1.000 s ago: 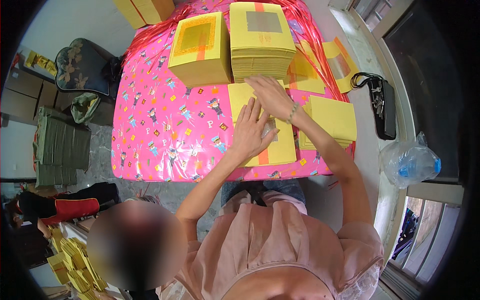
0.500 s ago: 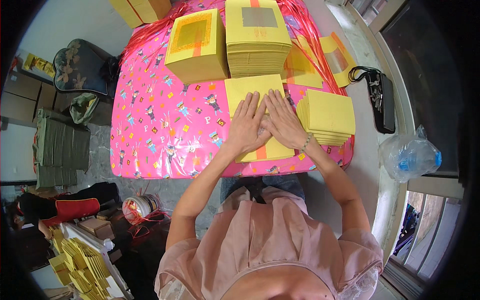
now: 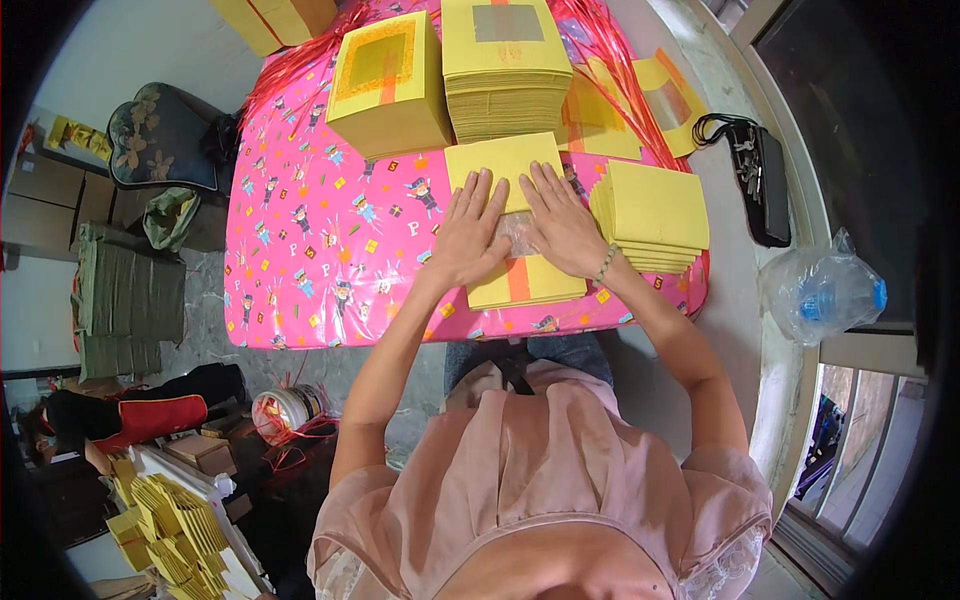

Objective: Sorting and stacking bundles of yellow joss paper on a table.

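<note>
Both hands lie flat, palms down, on a yellow sheet near the front edge of the table. Left hand: fingers spread and extended, pressing the sheet's left half, gripping nothing. Right hand: same posture on the right half, fingers fanned toward the far side, nothing grasped; a bead bracelet sits on that wrist. Between the two hands a silvery square patch shows at the sheet's centre, with an orange strip below it.

The sheet tops a thin pile on a pink cartoon-print cover. Just right of the right hand, a fanned pile of plain yellow sheets. Behind the hands, a tall stack, touching or nearly touching the sheet's far edge. Left of that, a second stack with an orange-framed top. Red string trails over the far right corner. Off the table to the right: a black pouch and a clear plastic bag.
</note>
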Demonstrator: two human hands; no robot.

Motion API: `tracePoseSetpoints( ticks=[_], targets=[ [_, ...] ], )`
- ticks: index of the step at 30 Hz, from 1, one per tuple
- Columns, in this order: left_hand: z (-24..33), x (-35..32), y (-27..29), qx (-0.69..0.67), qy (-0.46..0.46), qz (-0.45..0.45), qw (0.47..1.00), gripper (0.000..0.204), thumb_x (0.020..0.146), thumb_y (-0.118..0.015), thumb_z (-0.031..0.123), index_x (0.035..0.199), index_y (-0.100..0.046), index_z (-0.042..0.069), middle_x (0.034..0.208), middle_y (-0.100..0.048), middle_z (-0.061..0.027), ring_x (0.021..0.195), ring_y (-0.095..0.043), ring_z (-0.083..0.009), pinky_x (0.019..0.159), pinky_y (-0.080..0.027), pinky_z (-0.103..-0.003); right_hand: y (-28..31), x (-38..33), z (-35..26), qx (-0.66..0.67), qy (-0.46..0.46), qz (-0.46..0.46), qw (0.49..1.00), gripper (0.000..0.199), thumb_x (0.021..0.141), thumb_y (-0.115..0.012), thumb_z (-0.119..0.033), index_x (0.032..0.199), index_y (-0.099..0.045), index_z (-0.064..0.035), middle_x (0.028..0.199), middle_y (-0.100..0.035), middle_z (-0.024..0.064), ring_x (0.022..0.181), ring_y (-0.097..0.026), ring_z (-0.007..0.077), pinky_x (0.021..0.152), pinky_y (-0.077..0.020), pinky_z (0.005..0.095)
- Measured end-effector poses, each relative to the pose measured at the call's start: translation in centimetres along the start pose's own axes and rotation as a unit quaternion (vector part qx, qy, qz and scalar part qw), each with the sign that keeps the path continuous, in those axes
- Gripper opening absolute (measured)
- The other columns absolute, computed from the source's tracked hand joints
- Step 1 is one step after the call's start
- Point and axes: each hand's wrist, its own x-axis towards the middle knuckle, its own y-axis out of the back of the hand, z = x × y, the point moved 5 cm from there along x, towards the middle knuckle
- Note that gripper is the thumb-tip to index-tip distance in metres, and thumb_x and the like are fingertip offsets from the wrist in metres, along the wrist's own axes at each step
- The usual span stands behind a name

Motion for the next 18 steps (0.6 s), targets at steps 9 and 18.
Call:
tracePoseSetpoints(
  ticks=[9,18],
  targets=[
    [-2.5,-0.3,3.5,-0.163,0.108,0.21,0.958,0.057,0.094,-0.057,0.026,0.144,-0.044,0.002,0.14,-0.049,-0.0285,0.13,-0.048,-0.0393,0.108,-0.039,-0.045,2.7,1.5,-0.7,-0.099,0.084,0.12,0.984,0.034,0.089,-0.064,-0.02,0.118,-0.059,-0.003,0.118,-0.061,0.0138,0.109,-0.061,0.0278,0.086,-0.0546,0.0373],
    [-3.6,0.0,3.1,-0.283,0.313,0.207,0.883,0.061,0.093,-0.064,0.028,0.141,-0.041,-0.002,0.09,-0.067,-0.0152,0.072,-0.066,-0.0249,0.068,-0.052,-0.039,3.7,0.4,-1.9,-0.081,0.115,0.214,0.967,0.025,0.088,-0.065,-0.018,0.108,-0.063,-0.0024,0.105,-0.069,0.01,0.094,-0.067,0.0243,0.08,-0.0555,0.0359]
  ],
)
